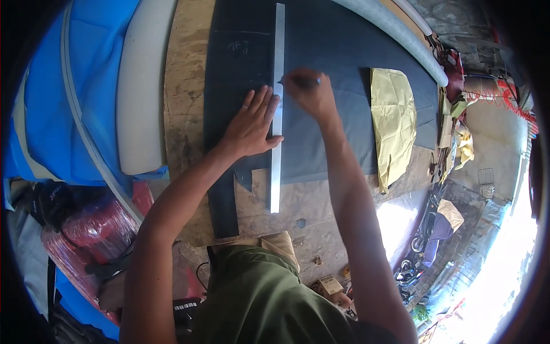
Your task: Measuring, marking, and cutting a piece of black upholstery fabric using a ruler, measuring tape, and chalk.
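Observation:
A long metal straightedge (277,178) lies lengthwise on dark sheet material (321,149) on a wooden worktop (183,69). My left hand (252,123) lies spread on the sheet and the straightedge, pressing along its left side. My right hand (315,98) grips a dark pen (309,81) at the straightedge's right edge, its tip near the metal; the fingers are slightly blurred. Faint light marks show on the sheet at upper left. A creased yellow paper pattern (393,126) rests on the sheet to the right.
Rolls of blue (94,57) and off-white material (140,114) stand at the left, above a plastic-wrapped red bundle (77,241). A pale roll (401,40) borders the top right. A folded stroller (429,235), wire rack (486,183) and red coiled hose (504,103) are at the right.

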### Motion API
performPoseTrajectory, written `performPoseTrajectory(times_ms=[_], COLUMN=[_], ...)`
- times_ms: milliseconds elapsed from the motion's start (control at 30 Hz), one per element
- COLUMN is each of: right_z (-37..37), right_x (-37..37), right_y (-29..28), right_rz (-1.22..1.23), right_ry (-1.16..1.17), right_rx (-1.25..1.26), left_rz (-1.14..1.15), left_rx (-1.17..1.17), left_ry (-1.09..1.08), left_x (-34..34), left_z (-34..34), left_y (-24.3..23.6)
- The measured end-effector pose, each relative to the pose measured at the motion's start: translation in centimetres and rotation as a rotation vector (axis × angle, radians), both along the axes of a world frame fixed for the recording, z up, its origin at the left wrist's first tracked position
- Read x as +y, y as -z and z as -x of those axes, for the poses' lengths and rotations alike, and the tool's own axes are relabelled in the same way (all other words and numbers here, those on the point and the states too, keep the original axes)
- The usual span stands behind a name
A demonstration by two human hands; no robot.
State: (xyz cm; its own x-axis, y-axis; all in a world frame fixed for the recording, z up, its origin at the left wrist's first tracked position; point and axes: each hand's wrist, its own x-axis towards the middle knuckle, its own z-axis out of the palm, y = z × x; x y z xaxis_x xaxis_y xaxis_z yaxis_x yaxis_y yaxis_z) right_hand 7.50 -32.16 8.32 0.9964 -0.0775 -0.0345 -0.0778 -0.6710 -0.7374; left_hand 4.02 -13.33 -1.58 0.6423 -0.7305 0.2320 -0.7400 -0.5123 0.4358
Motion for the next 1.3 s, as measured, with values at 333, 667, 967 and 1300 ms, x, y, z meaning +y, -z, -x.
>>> performPoseTrajectory(times_ms=[333, 667, 967, 1300], right_z=[-8.0, -19.9, -20.7, 19.8], right_x=[1.2, 1.4, -2.2, 7.3], right_y=[1.8, 1.2, 2.5, 5.6], right_rz=[0.389, 0.537, 0.238, 0.270], right_ry=[-0.268, -0.392, -0.145, 0.293], right_rx=[0.379, 0.402, 0.262, -0.130], left_rz=[-0.016, -0.020, -0.024, -0.158], left_rx=[0.062, 0.091, 0.151, 0.082], left_ry=[0.002, -0.006, 0.040, -0.001], left_x=[0.1, 0.6, 0.0, -0.1], left_z=[-0.1, 0.0, -0.3, -0.5], left_y=[0.1, 0.7, 0.8, -1.9])
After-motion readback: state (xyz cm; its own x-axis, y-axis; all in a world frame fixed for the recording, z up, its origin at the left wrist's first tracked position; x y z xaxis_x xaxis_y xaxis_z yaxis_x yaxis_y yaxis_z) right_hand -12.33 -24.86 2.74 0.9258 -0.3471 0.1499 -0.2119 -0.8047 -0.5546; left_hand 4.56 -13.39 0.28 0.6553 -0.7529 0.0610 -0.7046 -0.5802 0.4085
